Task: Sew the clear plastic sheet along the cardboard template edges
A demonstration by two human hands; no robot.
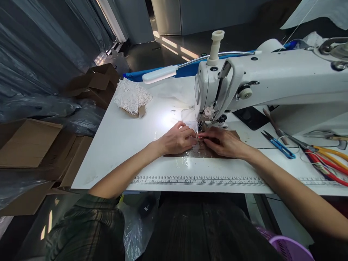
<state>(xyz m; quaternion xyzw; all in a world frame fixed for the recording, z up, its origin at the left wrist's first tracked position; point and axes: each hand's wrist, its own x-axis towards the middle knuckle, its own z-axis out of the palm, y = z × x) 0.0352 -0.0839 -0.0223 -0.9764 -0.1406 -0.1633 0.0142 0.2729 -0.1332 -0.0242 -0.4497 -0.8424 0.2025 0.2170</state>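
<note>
My left hand (178,139) lies just left of the presser foot (201,127) of a white sewing machine (212,90), its fingers bent and drawn together. From the other side, my right hand (224,142) reaches in, thumb and forefinger pinched close to the needle. The fingertips of both hands nearly meet there. Whatever they hold is too small or covered to make out. Beneath both hands is a flat brown sheet (201,151) with a shiny, clear-looking surface. The machine's lamp (160,74) lights the tabletop to the left.
A stack of white lace pieces (132,96) sits at the table's back left. On the right are blue thread snips (278,145), orange-handled scissors (326,154) and a dark flat slab (251,117). A ruler tape (195,180) runs along the front edge. Cardboard boxes (32,141) stand left.
</note>
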